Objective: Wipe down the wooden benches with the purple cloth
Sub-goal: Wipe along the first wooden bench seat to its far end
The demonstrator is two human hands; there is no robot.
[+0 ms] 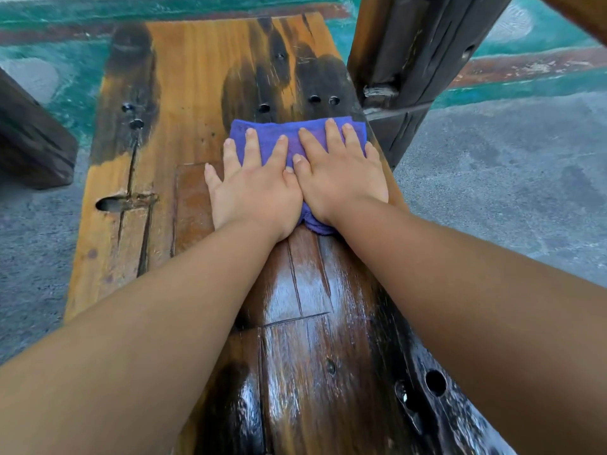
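Observation:
A long wooden bench runs away from me, orange-brown with dark patches and several bolt holes. The purple cloth lies folded on its right half, near the middle of its length. My left hand and my right hand press flat on the cloth side by side, fingers spread and pointing away. Most of the cloth is hidden under my palms; a bit sticks out at the wrists. The wood nearer to me, behind the cloth, shines wet and dark.
A dark wooden post rises just right of the bench, close to the cloth. Another dark wooden piece sits at the left. Grey concrete floor lies on both sides, and green painted floor beyond.

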